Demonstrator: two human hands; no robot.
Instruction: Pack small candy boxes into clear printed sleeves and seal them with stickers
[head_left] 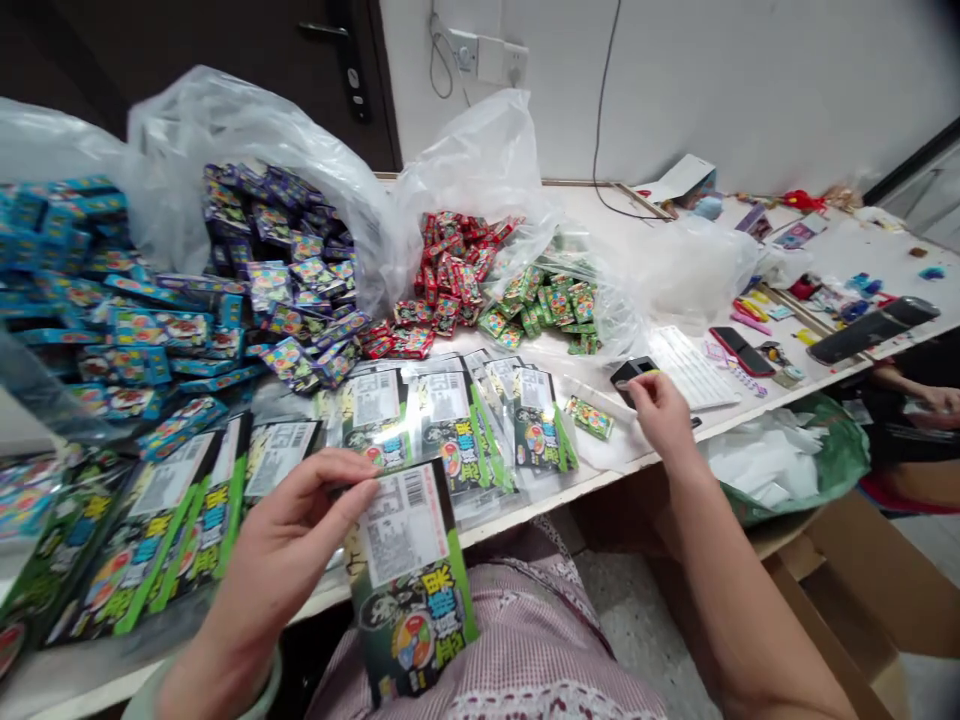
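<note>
Firmly, a green packet [411, 590] was pinched at its corner just under the left hand's [274, 560] pressed-together fingers [322, 487], while a black gadget [632, 376] was touched by the right hand's [664, 415] curled fingertips [637, 388].

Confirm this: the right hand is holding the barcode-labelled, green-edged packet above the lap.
Wrong hand. The head view shows the left hand, not the right, holding the barcode-labelled, green-edged packet above the lap. The right hand is beside a small black object.
</note>
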